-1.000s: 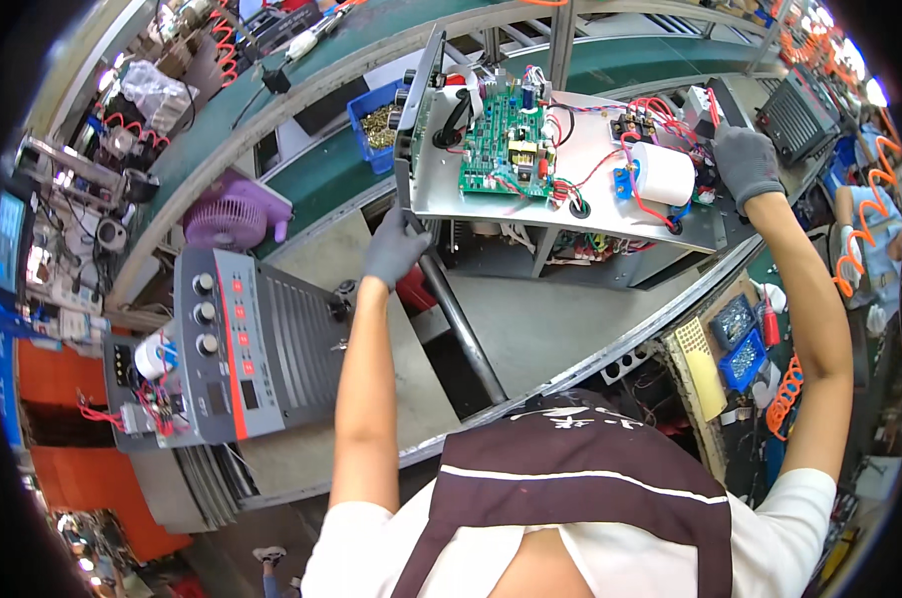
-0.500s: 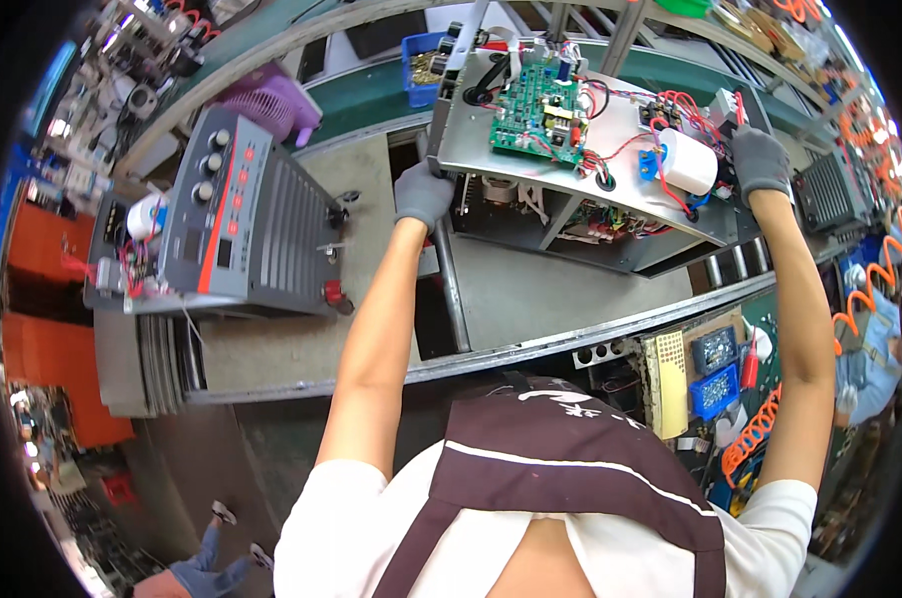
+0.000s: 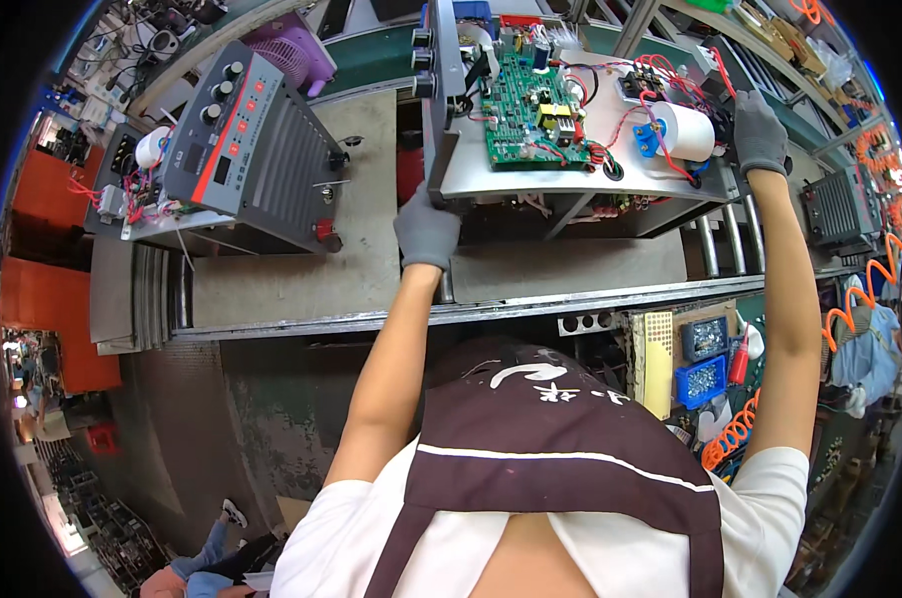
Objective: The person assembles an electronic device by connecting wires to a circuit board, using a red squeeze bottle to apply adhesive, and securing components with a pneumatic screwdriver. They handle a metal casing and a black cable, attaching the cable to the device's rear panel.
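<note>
The opened machine chassis (image 3: 645, 181) rests on the conveyor bench (image 3: 580, 271), the gloved left hand (image 3: 428, 229) gripping its front panel (image 3: 441, 120) low, the right hand (image 3: 762, 138) at its opposite end, closure indeterminable, presumably to steady both ends

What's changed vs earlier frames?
View shifted. Open unit turned counterclockwise: right end swung away from the near rail, left end toward it, now almost parallel. Nothing let go: left hand and right hand remain on the unit; other grey unit stays left.
</note>
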The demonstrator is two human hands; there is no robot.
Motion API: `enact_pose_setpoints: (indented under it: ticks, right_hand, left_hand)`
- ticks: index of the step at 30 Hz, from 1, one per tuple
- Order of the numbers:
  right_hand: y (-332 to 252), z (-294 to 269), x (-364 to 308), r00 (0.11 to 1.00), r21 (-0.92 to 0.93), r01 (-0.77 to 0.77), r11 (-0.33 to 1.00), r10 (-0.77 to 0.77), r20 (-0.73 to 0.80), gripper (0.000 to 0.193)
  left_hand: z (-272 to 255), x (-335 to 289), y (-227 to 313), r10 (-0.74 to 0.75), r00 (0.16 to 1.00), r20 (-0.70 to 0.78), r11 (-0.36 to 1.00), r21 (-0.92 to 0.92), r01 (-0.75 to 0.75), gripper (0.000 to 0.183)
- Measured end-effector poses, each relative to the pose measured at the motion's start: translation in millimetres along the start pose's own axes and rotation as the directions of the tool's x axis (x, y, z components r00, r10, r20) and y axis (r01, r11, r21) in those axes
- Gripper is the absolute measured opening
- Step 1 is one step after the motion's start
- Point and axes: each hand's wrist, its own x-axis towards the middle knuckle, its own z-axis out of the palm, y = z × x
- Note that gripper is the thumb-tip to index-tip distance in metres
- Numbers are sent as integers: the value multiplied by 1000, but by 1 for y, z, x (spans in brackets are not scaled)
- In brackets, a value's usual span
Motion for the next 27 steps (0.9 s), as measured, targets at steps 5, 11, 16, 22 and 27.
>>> enact_pose_setpoints:
  ticks: [5,11,16,22,27]
  right_hand:
    - [-6,16,10,984,35,111,993,-105,-142,11]
    - [10,37,8,986,-58,131,990,-124,109,30]
    - [46,63,13,952,-109,262,959,-275,-136,31]
    - [29,33,16,976,-135,212,968,-203,76,19]
    - [22,23,16,976,-231,187,955,-154,154,18]
  left_hand:
    - [-8,-28,-2,-51,999,-18,997,52,52,34]
    - [-1,-34,-3,-91,996,1,995,31,91,35]
    - [3,-58,3,-72,997,-3,992,-106,71,45]
    - [35,-89,-31,54,938,-342,905,-380,-190,36]
    - [61,-95,-67,-93,965,-244,904,-426,-21,27]
